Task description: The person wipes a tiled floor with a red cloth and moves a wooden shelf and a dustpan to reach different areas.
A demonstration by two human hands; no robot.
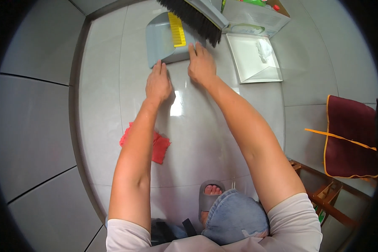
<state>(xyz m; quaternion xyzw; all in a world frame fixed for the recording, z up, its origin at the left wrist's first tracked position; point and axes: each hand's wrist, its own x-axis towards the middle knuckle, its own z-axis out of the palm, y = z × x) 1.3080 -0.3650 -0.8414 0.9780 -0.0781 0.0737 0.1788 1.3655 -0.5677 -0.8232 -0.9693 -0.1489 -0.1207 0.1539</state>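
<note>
A grey plastic dustpan with a yellow toothed comb lies on the tiled floor in front of me. My left hand has its fingertips at the near left corner of the pan. At the pan's near right side, the fingers of my right hand rest against the wall. Both thumbs are mostly hidden, so a firm grip cannot be made out. A broom head with black bristles slants over the back of the dustpan, partly covering it. Under my left forearm lies a red cloth, partly hidden.
Right of the broom stands a cardboard box holding bottles. Before it lies a shallow white tray with a crumpled whitish piece inside. A maroon cloth with orange trim hangs above a brown rack. Cabinet panels line the left.
</note>
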